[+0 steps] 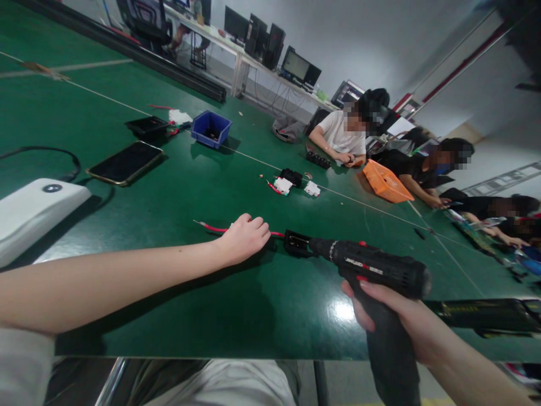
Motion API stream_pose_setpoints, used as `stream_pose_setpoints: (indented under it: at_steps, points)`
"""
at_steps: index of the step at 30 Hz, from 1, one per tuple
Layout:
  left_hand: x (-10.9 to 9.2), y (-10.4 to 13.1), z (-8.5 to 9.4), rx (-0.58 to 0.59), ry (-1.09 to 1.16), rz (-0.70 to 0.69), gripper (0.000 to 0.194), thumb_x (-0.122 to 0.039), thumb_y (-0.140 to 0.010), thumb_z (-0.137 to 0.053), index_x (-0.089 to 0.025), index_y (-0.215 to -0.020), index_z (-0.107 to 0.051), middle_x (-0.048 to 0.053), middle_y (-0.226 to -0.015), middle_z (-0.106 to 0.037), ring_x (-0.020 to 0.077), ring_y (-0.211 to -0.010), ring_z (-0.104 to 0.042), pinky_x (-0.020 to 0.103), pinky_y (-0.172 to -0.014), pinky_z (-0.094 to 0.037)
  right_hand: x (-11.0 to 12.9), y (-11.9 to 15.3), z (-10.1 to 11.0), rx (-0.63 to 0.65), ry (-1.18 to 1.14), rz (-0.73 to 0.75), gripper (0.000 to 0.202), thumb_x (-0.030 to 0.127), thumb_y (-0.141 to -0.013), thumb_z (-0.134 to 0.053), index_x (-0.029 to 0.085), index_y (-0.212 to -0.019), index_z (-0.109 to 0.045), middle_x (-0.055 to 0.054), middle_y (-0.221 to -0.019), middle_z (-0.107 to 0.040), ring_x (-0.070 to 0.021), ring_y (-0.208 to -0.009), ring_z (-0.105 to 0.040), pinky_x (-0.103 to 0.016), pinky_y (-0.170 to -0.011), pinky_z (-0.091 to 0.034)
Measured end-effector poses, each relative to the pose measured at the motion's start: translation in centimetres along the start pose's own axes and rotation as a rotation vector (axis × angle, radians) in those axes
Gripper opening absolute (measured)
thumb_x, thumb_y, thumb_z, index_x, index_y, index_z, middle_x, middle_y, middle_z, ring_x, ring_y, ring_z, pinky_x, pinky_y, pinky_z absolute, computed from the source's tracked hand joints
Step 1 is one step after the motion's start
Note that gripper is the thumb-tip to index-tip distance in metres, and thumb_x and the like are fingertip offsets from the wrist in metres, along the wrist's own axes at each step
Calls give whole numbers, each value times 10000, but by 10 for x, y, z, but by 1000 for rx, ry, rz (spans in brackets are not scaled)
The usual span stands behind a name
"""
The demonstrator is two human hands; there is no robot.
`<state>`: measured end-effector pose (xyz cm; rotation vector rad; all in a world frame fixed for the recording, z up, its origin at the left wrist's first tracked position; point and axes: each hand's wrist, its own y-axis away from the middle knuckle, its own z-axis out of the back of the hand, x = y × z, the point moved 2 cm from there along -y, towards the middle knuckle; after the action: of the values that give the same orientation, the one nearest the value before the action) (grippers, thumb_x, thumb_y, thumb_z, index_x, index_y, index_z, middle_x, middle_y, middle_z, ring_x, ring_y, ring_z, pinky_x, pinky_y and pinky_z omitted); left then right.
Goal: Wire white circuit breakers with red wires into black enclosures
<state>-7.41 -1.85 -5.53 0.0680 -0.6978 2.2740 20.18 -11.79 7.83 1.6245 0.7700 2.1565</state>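
Note:
Closed around a red wire (215, 228), my left hand (246, 239) rests low over the green table (203, 316). The wire runs from under that hand to a small black housing (297, 243). My right hand (393, 310) grips the handle of a black power drill (380, 268), with a finger near its red trigger. The drill points left, and its tip meets or overlaps the right end of the housing. Exactly where the tip sits inside the housing is too small to tell.
Beyond the hands lie white and black parts (284, 184), a blue bin (211, 128) and an orange bin (386, 181). A phone (125, 162) and a white device (38, 211) are at the left. Several people (344, 138) sit across the table.

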Motion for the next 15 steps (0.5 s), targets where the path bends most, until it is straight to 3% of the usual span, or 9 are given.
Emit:
stream_pose_setpoints:
  at_steps: [15]
  points:
    - [-1, -1, 0, 2, 0, 12, 114, -79, -924, -530, -137, -901, -625, 80, -847, -630, 235, -818, -547, 366, -650, -303, 0, 1, -1, -5, -2, -16, 481, 613, -813, -714, 140, -899, -704, -16, -512, -597, -118, -502, -482, -248, -531, -332]
